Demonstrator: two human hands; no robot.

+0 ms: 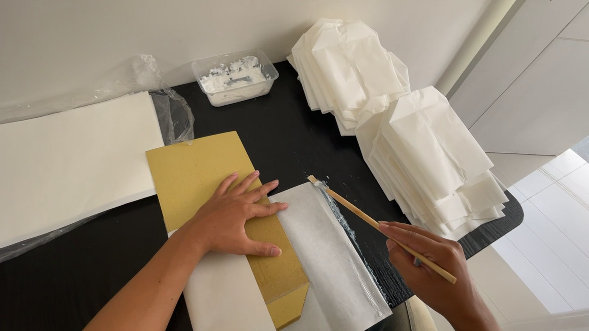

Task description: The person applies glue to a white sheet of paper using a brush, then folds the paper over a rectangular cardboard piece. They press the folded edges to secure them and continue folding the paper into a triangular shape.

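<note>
The white sheet point(328, 275) runs off the bottom edge, partly under the cardboard template point(215, 198)

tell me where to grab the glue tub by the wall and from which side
Take the tub by its rim at the two short ends, coming down from above. It sits upright and open with white paste inside, the wall close behind it and a paper stack to its right.

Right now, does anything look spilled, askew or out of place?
White paste smears streak the black table beside the sheet's right edge, near the stick's tip. Otherwise nothing stands out.
</note>
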